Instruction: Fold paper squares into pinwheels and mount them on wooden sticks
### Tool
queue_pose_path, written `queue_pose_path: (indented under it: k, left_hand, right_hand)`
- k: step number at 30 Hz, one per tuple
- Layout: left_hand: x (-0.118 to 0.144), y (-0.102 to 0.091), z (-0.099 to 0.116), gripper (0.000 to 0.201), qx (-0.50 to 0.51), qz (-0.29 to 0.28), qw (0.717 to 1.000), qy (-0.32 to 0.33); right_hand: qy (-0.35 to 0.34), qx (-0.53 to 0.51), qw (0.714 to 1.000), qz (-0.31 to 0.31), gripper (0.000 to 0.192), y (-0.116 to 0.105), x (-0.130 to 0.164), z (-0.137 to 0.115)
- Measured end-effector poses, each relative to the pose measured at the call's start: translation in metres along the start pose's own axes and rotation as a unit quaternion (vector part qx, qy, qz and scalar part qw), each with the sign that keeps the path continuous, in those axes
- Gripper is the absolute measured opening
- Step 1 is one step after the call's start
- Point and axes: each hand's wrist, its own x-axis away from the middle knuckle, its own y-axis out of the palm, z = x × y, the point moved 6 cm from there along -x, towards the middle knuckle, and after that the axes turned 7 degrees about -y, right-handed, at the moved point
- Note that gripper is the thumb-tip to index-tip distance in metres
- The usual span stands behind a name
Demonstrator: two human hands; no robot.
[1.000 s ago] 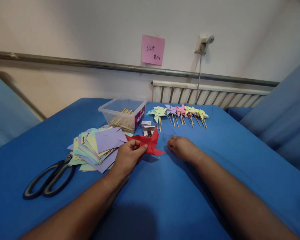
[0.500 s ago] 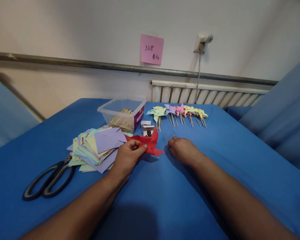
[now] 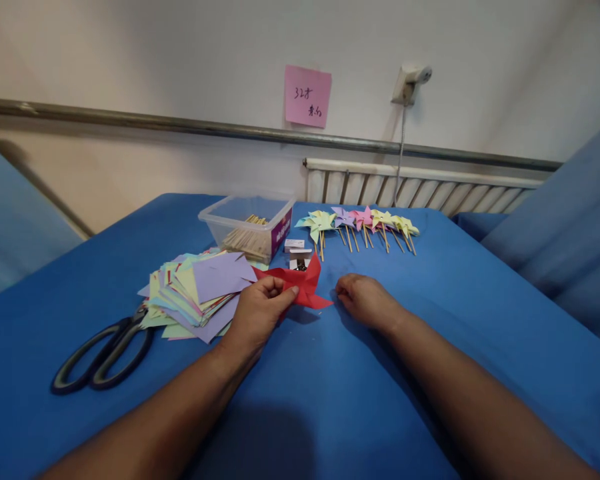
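Note:
Pinched between the thumb and fingers of my left hand [image 3: 263,303] is a red paper pinwheel [image 3: 307,283], its corners folded toward the middle. My right hand [image 3: 363,297] is a short way to the right of it, low over the blue table cover, with its fingers curled together. Whatever those fingers hold, if anything, is hidden. Just behind the red paper stands an opened small white box [image 3: 300,255] with dark bits inside. A second small box [image 3: 295,245] lies behind that one. To the left is a stack of coloured paper squares [image 3: 193,300].
Large dark-handled scissors [image 3: 105,353] lie at the left, partly under the papers. A clear plastic tub [image 3: 250,230] of wooden sticks stands behind. Several finished pinwheels on sticks [image 3: 355,223] lie at the back right. A wall with a metal rail [image 3: 230,129] is beyond the blue table.
My left hand still pinches the red pinwheel, and my right hand is almost unmoved, fingers slightly more curled. The whole view has shifted a little.

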Motion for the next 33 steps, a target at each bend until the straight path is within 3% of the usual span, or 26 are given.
queue_pose_path:
  k: [13, 22, 33]
  left_hand:
    - [0.001, 0.001, 0.002, 0.027, -0.003, 0.002, 1.000, -0.006]
    - [0.003, 0.001, 0.002, 0.027, -0.005, 0.001, 1.000, -0.004]
    - [0.001, 0.001, 0.003, 0.026, -0.002, -0.003, 1.000, 0.003]
  right_hand:
    - [-0.001, 0.091, 0.995, -0.046, 0.027, 0.000, 0.000, -0.011]
    - [0.021, 0.044, 0.998, -0.037, 0.019, 0.000, -0.002, 0.000]
    - [0.024, 0.061, 0.997, -0.029, 0.018, -0.002, -0.002, 0.010]
